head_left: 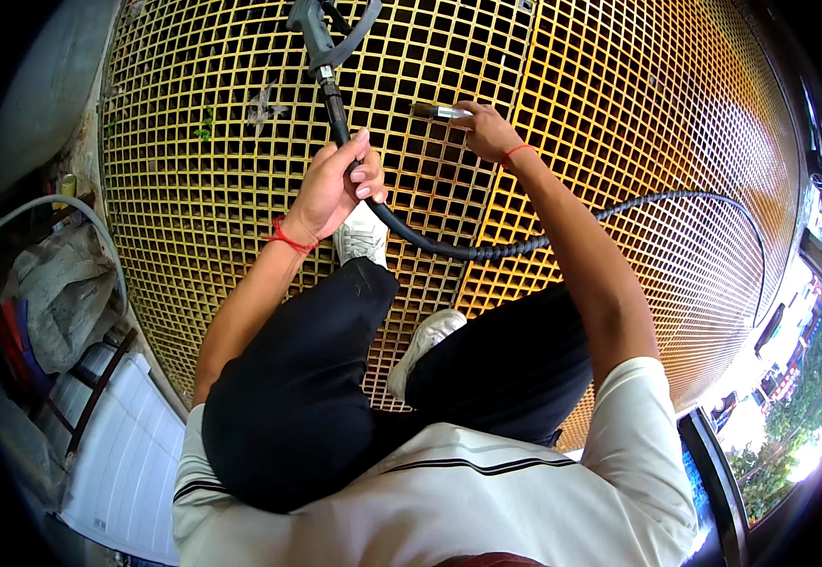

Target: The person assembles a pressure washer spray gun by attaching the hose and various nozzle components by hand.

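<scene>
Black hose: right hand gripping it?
No, the left hand grips the black hose; the right hand holds a small brush-like tool.

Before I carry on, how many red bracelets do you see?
2. The left red bracelet circles the wrist behind the left hand, which grips the black hose; the right red bracelet circles the wrist behind the right hand. I see no others.

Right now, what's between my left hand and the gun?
Head view: the black hose and its metal fitting span from your left hand to the gun.
</scene>
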Tool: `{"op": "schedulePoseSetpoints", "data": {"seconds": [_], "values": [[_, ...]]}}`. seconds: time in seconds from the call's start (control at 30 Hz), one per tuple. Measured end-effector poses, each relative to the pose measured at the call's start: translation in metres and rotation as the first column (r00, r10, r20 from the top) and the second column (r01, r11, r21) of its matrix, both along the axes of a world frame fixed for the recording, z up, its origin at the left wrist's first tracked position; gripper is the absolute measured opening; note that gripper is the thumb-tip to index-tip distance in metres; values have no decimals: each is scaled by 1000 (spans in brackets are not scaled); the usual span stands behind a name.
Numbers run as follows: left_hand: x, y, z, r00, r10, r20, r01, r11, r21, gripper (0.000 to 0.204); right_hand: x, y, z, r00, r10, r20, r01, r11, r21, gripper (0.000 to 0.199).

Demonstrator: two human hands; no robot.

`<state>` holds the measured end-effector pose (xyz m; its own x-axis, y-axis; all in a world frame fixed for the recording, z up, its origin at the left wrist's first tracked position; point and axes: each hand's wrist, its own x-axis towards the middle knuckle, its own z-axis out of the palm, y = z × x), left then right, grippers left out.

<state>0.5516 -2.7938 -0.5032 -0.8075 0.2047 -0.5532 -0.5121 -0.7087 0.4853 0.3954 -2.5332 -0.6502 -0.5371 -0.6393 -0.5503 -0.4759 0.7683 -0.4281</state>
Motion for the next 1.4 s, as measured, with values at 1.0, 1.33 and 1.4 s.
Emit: {"op": "schedulePoseSetpoints", "data": {"seconds": [1.0, 1.33, 1.4], "values": [[50, -158, -52, 825, -256, -505, -565, -400, -721, 120, 81, -90, 357, 468, -195, 862, 323, 945, 39, 42], [-55, -176, 175, 347, -830, -436, -925, -227, -305, 77, 59, -20, 436, 562, -200, 803, 408, 911, -59, 47], [-58, -174, 184, 324, -831, -452, -923, -173, -345, 81, 57, -13, 440, 632, -174, 755, 411, 902, -136, 44]]}}
